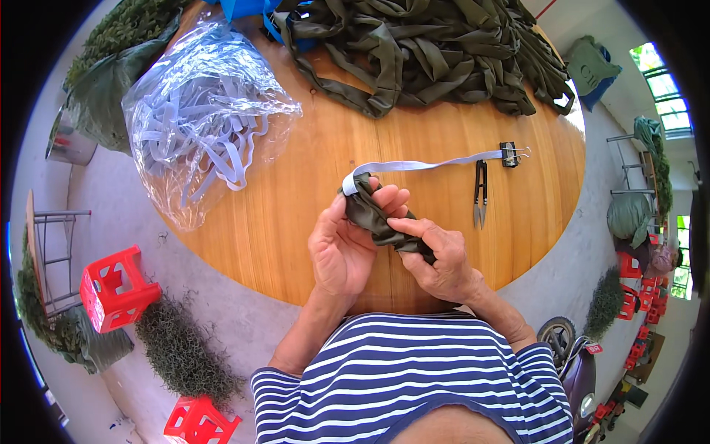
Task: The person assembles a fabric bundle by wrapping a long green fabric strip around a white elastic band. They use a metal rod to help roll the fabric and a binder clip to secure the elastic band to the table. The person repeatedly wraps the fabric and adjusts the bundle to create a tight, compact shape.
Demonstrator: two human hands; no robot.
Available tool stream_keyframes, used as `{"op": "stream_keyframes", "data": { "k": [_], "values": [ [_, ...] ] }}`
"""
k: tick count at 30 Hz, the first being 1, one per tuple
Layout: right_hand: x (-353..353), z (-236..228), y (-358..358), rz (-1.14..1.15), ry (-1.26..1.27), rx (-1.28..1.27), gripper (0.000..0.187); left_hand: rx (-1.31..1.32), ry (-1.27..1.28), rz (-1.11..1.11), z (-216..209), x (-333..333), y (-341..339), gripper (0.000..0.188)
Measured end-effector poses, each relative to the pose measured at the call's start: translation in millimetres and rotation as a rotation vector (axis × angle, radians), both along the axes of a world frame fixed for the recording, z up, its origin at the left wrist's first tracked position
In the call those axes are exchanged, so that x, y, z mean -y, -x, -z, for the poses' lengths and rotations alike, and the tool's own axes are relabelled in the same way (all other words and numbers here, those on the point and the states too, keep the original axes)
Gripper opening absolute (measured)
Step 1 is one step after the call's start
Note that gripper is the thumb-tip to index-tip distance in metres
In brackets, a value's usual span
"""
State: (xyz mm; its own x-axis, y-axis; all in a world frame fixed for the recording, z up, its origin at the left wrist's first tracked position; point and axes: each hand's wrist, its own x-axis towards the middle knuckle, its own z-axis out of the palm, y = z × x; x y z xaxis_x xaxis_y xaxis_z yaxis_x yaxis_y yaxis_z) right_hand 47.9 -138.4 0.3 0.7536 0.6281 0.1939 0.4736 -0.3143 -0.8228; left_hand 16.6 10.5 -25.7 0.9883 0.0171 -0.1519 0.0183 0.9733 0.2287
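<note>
- The left hand (pixel 342 250) is cupped palm-up over the near edge of the round wooden table (pixel 310 214), its fingers curled round a bunched strip of olive-green fabric (pixel 373 218).
- The right hand (pixel 436 255) pinches the lower end of that same soft, slightly shiny, crumpled strip between thumb and fingers.
- A flat white elastic band (pixel 421 164) comes out of the top of the fabric at the left fingertips and runs taut across the table to a black binder clip (pixel 509 154).
- Small black thread snips (pixel 481 194) lie just below the band, blades pointing toward the person.
- A clear, crinkly plastic bag of white elastic (pixel 203 111) sits at the table's left.
- A tangled heap of olive fabric strips (pixel 429 52) covers the far side.
- A red plastic stool (pixel 115 288) stands on the concrete floor, left.
</note>
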Motion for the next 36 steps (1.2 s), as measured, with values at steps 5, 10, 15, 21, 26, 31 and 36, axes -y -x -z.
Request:
{"op": "stream_keyframes", "data": {
  "k": [5,10,15,21,26,31,36],
  "values": [
    [-0.5,-1.9,-2.6,-0.02,-0.067,-0.077,0.033,-0.03,0.0,0.042,5.5,6.8,1.4,0.038],
    [-8.5,3.4,-2.7,0.086,-0.12,-0.098,0.031,-0.05,-0.252,0.02,3.5,16.3,3.2,0.034],
    [-8.4,-2.2,-6.7,0.145,-0.069,-0.25,0.041,-0.087,-0.401,-0.088,-9.6,13.4,-2.0,0.028],
    [12.2,-26.7,-2.7,0.021,0.396,0.028,0.03,-0.163,-0.296,-0.195,-10.1,1.0,-3.0,0.021],
    [14.4,-11.5,-1.9,0.06,0.185,-0.153,0.026,-0.113,-0.453,-0.108,-4.4,22.4,-11.7,0.02],
    [3.4,-12.9,-8.9,0.128,0.076,-0.157,0.026,-0.046,-0.384,-0.016,-8.8,15.5,-16.6,0.017],
    [8.7,-33.4,-39.2,0.246,-0.153,-0.165,0.026,0.06,-0.598,0.235,-23.7,-0.2,-24.3,0.018]
  ]
}}
